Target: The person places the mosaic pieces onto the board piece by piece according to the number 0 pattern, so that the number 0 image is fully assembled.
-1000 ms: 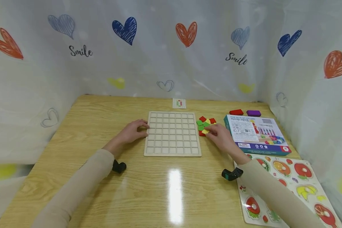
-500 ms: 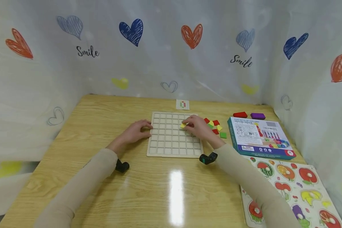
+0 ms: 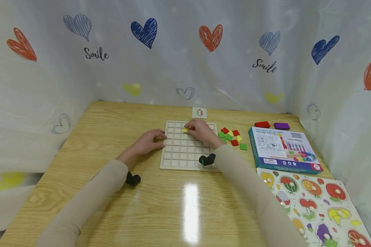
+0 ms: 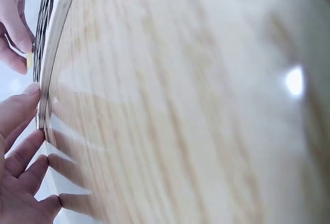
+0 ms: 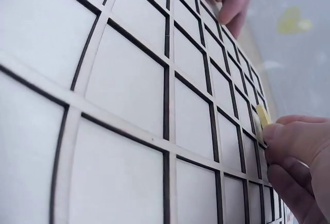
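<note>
A pale wooden grid board with square cells lies on the table. My right hand is over its upper part and pinches a small yellow square tile between thumb and fingers. In the right wrist view the yellow tile stands tilted at the cells near the far edge. My left hand rests at the board's left edge, thumb and fingers touching the rim, as the left wrist view shows with the hand spread along the side. Right of the board lie loose red, green and yellow tiles.
A small pattern card lies behind the board. At right are a boxed toy set, a fruit puzzle board, a red block and a purple block. A white curtain stands behind the table.
My right hand has picked a yellow tile from the pile and carried it left over the board to the upper middle cells. The pile has spread a little. My left hand stays at the edge.
</note>
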`<state>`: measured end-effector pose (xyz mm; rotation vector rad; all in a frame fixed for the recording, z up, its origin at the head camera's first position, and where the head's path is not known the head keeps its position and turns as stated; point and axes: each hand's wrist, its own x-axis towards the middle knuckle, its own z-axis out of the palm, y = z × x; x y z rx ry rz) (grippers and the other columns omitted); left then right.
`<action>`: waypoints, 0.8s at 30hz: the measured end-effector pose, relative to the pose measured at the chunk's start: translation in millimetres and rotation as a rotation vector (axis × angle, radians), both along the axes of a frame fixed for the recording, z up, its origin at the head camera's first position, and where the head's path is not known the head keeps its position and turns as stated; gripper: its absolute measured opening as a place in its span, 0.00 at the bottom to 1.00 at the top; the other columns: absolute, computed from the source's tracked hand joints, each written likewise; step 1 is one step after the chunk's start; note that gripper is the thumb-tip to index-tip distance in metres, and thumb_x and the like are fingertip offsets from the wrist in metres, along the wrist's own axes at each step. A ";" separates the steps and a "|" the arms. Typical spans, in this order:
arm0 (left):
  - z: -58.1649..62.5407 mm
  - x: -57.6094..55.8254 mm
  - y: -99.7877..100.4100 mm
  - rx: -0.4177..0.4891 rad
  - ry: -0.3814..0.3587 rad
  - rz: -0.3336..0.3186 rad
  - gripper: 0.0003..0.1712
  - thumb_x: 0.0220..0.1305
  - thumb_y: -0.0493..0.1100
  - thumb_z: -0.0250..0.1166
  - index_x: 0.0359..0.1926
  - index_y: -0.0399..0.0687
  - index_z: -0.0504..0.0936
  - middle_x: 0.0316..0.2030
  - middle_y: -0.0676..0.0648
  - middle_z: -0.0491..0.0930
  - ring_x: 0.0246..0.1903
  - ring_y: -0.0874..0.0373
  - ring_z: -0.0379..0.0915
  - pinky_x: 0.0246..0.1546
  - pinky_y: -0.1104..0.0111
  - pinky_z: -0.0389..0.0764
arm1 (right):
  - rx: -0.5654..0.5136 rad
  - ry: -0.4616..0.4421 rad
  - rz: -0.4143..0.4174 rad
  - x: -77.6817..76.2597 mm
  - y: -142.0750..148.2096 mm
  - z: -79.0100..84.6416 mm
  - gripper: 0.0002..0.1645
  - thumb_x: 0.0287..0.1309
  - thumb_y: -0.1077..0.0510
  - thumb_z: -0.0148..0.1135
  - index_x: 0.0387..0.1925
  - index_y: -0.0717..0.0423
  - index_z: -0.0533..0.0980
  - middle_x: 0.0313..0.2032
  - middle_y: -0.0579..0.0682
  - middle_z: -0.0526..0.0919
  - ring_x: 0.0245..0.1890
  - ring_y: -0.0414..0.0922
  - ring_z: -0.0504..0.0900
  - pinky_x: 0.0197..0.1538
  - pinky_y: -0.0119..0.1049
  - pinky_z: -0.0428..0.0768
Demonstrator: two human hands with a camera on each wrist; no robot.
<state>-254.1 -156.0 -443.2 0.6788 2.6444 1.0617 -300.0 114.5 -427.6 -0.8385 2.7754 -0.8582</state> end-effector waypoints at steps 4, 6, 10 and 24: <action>1.6 0.8 1.3 0.000 -0.008 0.004 0.20 0.64 0.41 0.67 0.56 0.39 0.79 0.67 0.38 0.66 0.71 0.41 0.50 0.71 0.49 0.50 | 0.021 0.000 -0.008 -1.5 -3.5 -2.6 0.17 0.66 0.62 0.60 0.55 0.59 0.80 0.50 0.56 0.80 0.46 0.49 0.78 0.50 0.42 0.77; 2.3 1.2 1.3 -0.001 -0.010 0.007 0.20 0.64 0.41 0.67 0.55 0.39 0.79 0.67 0.38 0.66 0.71 0.41 0.51 0.71 0.49 0.50 | 0.018 -0.002 -0.013 -1.2 -4.3 -3.1 0.17 0.66 0.61 0.59 0.55 0.59 0.80 0.51 0.56 0.79 0.47 0.49 0.78 0.50 0.42 0.77; 2.6 1.0 1.0 -0.009 -0.001 0.006 0.20 0.64 0.41 0.67 0.55 0.38 0.79 0.67 0.38 0.67 0.71 0.41 0.52 0.71 0.49 0.51 | 0.005 0.000 -0.016 0.2 -4.9 -3.0 0.16 0.67 0.61 0.59 0.54 0.59 0.80 0.52 0.56 0.79 0.48 0.50 0.77 0.52 0.43 0.76; 4.4 1.2 1.6 -0.012 0.002 -0.008 0.20 0.64 0.40 0.67 0.55 0.37 0.79 0.66 0.37 0.67 0.71 0.40 0.52 0.71 0.49 0.51 | -0.012 -0.043 -0.043 2.9 -4.2 -3.3 0.16 0.68 0.59 0.59 0.55 0.57 0.80 0.51 0.54 0.77 0.45 0.48 0.75 0.49 0.42 0.75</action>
